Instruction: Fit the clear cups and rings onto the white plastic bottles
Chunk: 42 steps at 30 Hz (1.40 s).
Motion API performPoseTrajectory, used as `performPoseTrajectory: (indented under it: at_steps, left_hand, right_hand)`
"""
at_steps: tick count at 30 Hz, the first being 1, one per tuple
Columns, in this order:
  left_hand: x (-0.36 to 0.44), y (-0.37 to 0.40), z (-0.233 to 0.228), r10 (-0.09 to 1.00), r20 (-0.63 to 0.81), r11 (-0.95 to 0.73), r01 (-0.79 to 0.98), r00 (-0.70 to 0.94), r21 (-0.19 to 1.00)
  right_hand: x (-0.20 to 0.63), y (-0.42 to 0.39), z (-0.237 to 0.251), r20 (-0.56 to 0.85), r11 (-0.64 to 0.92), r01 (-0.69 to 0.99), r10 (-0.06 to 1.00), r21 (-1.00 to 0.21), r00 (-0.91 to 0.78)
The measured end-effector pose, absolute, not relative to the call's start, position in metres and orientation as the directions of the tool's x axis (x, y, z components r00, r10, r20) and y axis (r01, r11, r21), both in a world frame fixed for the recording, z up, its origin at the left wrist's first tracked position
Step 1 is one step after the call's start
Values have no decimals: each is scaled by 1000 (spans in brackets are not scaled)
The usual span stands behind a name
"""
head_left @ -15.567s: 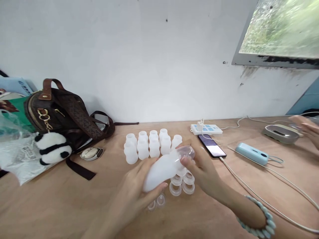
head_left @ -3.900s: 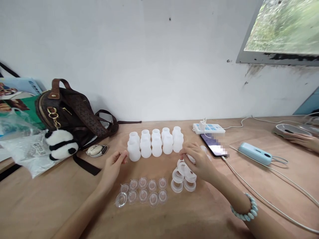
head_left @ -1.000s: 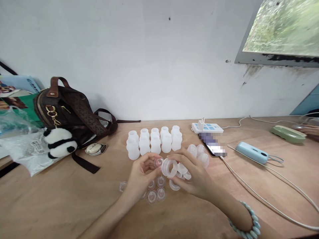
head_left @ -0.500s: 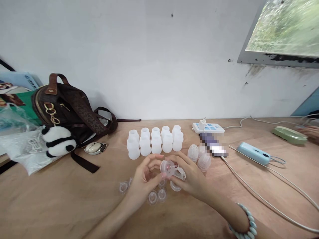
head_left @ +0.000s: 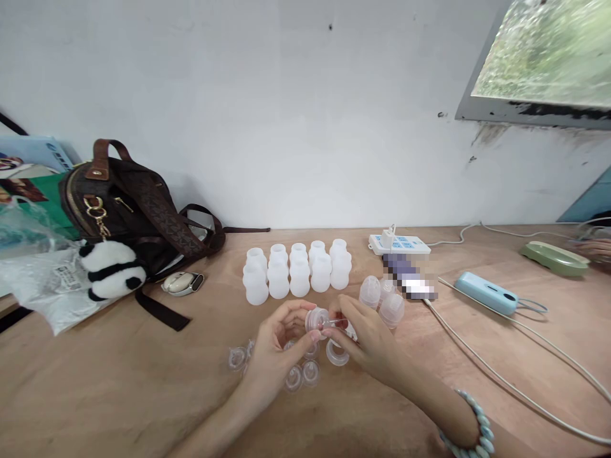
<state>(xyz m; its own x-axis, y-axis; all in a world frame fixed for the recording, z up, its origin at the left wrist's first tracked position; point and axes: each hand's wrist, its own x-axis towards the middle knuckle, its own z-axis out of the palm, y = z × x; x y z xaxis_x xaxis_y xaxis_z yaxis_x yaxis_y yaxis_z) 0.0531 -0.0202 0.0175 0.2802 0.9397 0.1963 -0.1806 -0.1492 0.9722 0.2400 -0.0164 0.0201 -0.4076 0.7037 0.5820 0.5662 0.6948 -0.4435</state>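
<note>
My left hand (head_left: 282,340) is closed around a translucent screw ring (head_left: 313,322), turned on its side. From the ring a clear silicone nipple (head_left: 337,322) pokes to the right, its tip pinched between the thumb and fingers of my right hand (head_left: 365,331). Beneath my hands, another translucent ring (head_left: 338,352) lies on the table beside several clear nipples (head_left: 310,373). More of these nipples (head_left: 237,358) lie left of my left wrist. Small white bottles (head_left: 300,277) stand upright in two rows behind my hands. Clear domed caps (head_left: 392,310) sit right of my right hand.
On the left are a brown backpack (head_left: 143,197) with a panda plush (head_left: 114,270) and a mouse (head_left: 182,283). A power strip (head_left: 400,244), a blurred-out phone (head_left: 408,277), a blue power bank (head_left: 485,293) and white cables (head_left: 496,380) occupy the right. Someone's hand (head_left: 596,251) shows near a green dish (head_left: 555,258).
My right fingers have drawn in to pinch the nipple tip, which now looks stretched away from the ring. The ring on the table shows more fully. My left hand has barely moved.
</note>
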Motion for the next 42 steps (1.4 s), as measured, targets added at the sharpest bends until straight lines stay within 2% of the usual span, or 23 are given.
performPoseTrajectory:
  at_steps: [5,8,10,13,18,23,27,32,36,39,42]
  left_hand:
    - [53,-24,14,923,270,-267,-50,274,962]
    - [52,-23,11,883,398,-418,33,248,908]
    - [52,-23,11,861,431,-456,34,270,889]
    - [51,-23,11,850,404,-426,-9,338,904]
    - [47,-21,13,853,373,-418,50,366,907]
    - [46,-19,19,843,328,-353,-22,426,935]
    - [45,-21,24,834,301,-301,-77,463,951]
    - [42,-21,26,830,310,-297,-104,463,949]
    - [40,-17,26,839,280,-265,-99,466,959]
    - [39,-14,26,856,208,-197,-74,473,978]
    - [41,-14,26,871,183,-148,-112,457,983]
  right_hand:
    - [236,-20,19,469,616,541,788,-573,-400]
    - [233,-21,19,433,577,419,811,-701,-393]
    - [232,-22,20,407,543,333,822,-771,-398]
    - [231,-23,21,356,495,306,839,-813,-411]
    - [236,-23,25,333,536,400,816,-743,-472]
    - [240,-25,32,231,432,283,811,-856,-537]
    - [243,-27,39,202,365,189,799,-911,-567]
    - [245,-28,43,222,366,147,788,-919,-574]
    - [246,-27,43,227,393,201,802,-897,-553]
    - [248,-24,42,273,473,301,809,-828,-520]
    - [248,-21,39,433,622,380,766,-685,-475]
